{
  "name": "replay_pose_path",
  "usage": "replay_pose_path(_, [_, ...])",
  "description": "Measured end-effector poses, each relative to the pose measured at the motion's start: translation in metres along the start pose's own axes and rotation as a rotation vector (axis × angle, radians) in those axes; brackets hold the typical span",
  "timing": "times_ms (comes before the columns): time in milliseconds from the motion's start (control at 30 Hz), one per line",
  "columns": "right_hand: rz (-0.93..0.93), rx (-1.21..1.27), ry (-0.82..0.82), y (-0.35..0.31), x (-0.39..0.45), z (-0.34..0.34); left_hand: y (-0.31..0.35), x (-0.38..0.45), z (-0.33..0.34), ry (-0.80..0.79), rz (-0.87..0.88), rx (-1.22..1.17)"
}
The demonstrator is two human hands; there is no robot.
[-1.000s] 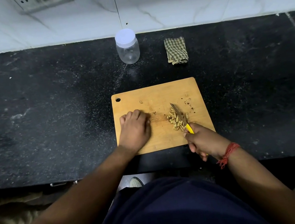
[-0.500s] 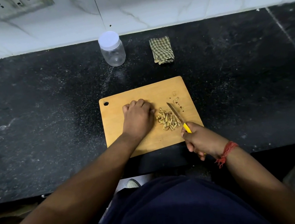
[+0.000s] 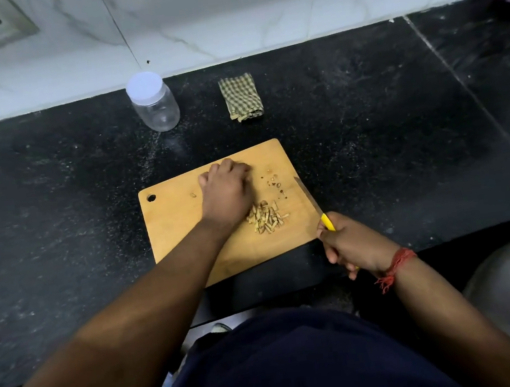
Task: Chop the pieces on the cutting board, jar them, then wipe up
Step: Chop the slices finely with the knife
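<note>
Head view:

- Change noted: the small knife with steel blade and yellow handle (image 3: 314, 204) has been drawn off the heap; half a second ago its blade lay just beside the pieces, and it is now held at the right edge of the rectangular wooden cutting board (image 3: 184, 236), clear of them.
- The left hand (image 3: 225, 191) has been shifted from beside the heap to the board's far middle; its fingers are seen curled knuckles-down, and whether anything is pinched under them cannot be told.
- The right hand (image 3: 349, 245) is clenched round the knife handle.
- The heap of tan chopped pieces (image 3: 267, 218) lies on the board's near-right part, between the two hands.
- Judgement: chopping is paused or ending; gathering of strays and jarring appear due next.
- Count: one board, one knife, one heap, several loose crumbs (image 3: 275, 182) near the far-right corner, one stray bit (image 3: 193, 195) left of the left hand.
- One clear plastic jar with white lid (image 3: 154, 104), lid on, and one folded green checked cloth (image 3: 242, 98) stand untouched at the back of the black stone desk (image 3: 50, 189).
</note>
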State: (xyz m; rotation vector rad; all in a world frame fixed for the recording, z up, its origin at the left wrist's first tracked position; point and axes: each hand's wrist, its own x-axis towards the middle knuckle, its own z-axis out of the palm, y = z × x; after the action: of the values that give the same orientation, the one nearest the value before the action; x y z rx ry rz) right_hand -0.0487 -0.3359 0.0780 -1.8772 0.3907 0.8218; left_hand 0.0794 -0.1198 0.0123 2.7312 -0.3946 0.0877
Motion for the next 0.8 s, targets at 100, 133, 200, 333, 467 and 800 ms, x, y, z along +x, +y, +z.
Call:
replay_pose_path(100, [-0.004, -0.006, -0.020, -0.006, 0.007, 0.006, -0.042, -0.012, -0.015, 0.061, -0.163, 0.072])
replay_pose_path(133, [-0.005, -0.011, -0.027, -0.008, 0.010, 0.009, -0.054, -0.017, -0.019, 0.050, -0.206, 0.099])
replay_pose_path(200, [-0.009, -0.026, -0.047, -0.015, 0.015, 0.015, -0.072, -0.026, -0.025, 0.009, -0.257, 0.137])
replay_pose_path(333, [-0.025, -0.049, -0.091, -0.027, 0.022, 0.027, -0.086, -0.034, -0.028, -0.032, -0.237, 0.133])
replay_pose_path(467, [-0.047, -0.068, -0.130, -0.037, 0.027, 0.037, -0.079, -0.037, -0.030, -0.035, -0.218, 0.057])
replay_pose_path(800, [-0.035, -0.080, -0.155, -0.053, 0.036, 0.057, -0.053, -0.060, -0.018, -0.070, -0.096, -0.045])
